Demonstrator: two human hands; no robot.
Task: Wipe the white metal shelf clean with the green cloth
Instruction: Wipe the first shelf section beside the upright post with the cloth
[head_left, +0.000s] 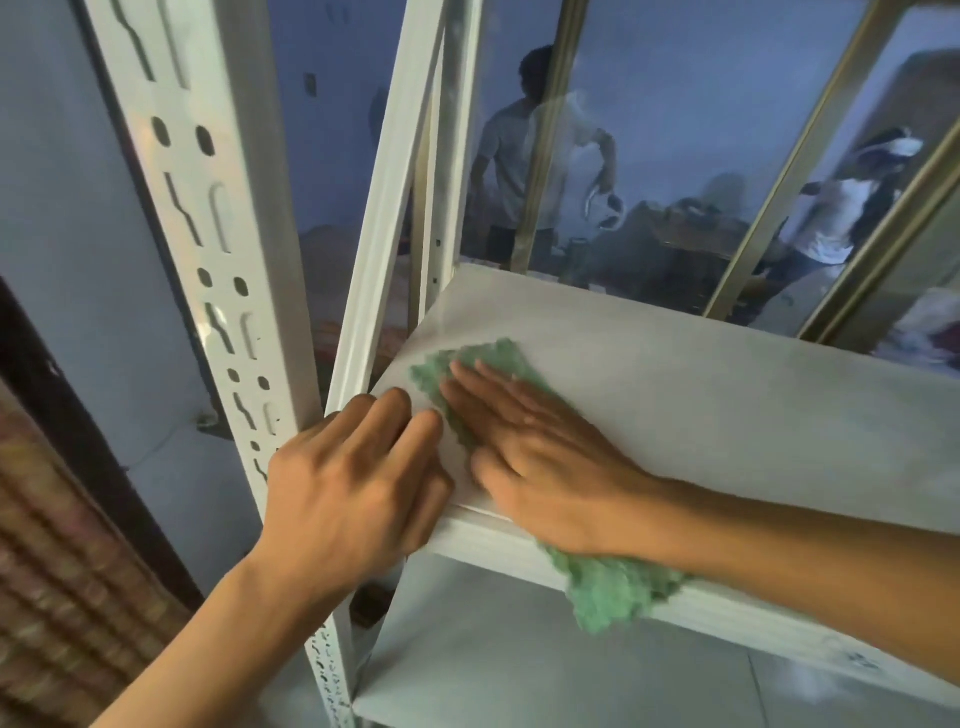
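right hand (540, 457) flat on cloth (488, 374) on shelf (701, 405) — left hand (353, 488) at shelf's left front corner

We list: white metal shelf (701, 395), flat, dull top; green cloth (498, 364), fuzzy, spread at its left front corner, one end hanging over the front edge.
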